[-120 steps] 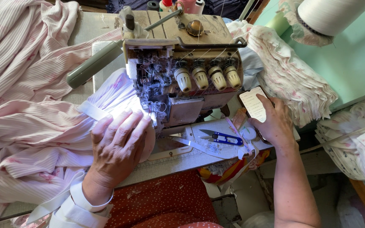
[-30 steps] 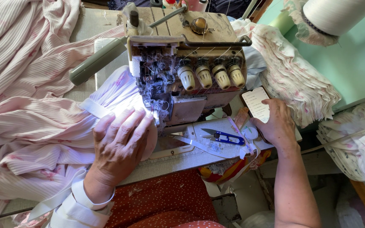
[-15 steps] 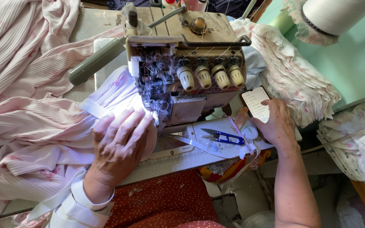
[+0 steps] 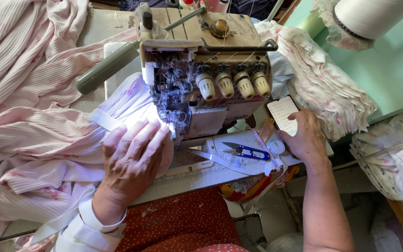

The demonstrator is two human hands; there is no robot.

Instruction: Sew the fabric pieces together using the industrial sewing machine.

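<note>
My left hand [image 4: 134,156] lies flat, fingers spread, on pink ribbed fabric [image 4: 38,140] with a white elastic band [image 4: 103,120], pressing it against the needle area of an overlock sewing machine [image 4: 206,70]. My right hand [image 4: 306,140] rests on a phone [image 4: 283,113] lying to the right of the machine, thumb near its lit screen. Blue-handled thread snips [image 4: 246,150] lie on the machine bed between my hands.
A stack of folded pale floral fabric pieces [image 4: 327,88] sits behind the phone. A large white thread cone [image 4: 374,16] stands at the top right. More fabric bundles [image 4: 392,158] lie at the right. A measuring tape [image 4: 264,147] drapes over the bed.
The camera view has shifted slightly. Both hands stay in the same places, left on the fabric, right on the phone.
</note>
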